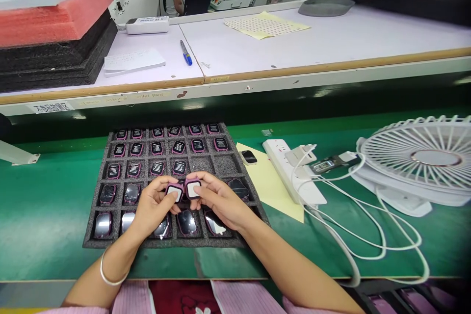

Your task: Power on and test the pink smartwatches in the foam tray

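My left hand [154,203] grips a purple-cased smartwatch [175,192] whose square screen glows white, the thumb lying on its face. Close beside it, my right hand [217,198] holds a second purple smartwatch [193,189], also lit white, with the thumb at its right edge. Both are held over a dark grey foam tray [230,164] divided into square compartments. Smartwatches with text on their screens [157,148] fill most of the far rows. In the near rows lie watches with dark, reflective screens [103,224], partly hidden by my hands.
Right of the tray are yellow paper [274,189], a light-cased watch [249,157], a white power strip [290,171] with loose cables, and a white fan [419,157]. A raised shelf behind bears foam sheets [55,34], a pen [186,53] and paper [134,61]. People stand beyond.
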`<state>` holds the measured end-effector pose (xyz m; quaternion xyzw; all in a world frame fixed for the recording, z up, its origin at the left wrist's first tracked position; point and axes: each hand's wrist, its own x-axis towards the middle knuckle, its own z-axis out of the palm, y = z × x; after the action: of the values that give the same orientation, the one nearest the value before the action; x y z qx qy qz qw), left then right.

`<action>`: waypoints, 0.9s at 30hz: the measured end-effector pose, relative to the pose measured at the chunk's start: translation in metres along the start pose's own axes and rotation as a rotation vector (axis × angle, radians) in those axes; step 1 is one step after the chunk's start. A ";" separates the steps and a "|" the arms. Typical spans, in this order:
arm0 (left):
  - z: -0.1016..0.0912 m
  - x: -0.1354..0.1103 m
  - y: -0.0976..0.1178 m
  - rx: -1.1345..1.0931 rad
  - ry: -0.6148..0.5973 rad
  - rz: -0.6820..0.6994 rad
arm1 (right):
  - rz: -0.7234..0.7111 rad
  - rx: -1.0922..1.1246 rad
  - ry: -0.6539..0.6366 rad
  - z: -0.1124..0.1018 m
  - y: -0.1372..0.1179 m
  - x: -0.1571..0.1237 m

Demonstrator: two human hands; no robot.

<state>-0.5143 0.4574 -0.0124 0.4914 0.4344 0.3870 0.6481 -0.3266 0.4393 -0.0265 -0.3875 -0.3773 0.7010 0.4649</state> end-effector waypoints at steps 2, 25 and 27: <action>0.000 0.000 -0.001 0.018 0.014 -0.002 | 0.016 0.011 0.018 -0.001 0.001 0.001; 0.001 0.000 -0.001 0.003 0.023 0.034 | -0.001 0.053 -0.038 0.002 0.000 0.000; 0.001 0.000 -0.002 -0.006 0.016 0.045 | -0.009 0.047 -0.034 0.002 0.000 0.001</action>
<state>-0.5129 0.4567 -0.0141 0.4961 0.4272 0.4065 0.6373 -0.3288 0.4397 -0.0261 -0.3629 -0.3700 0.7142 0.4705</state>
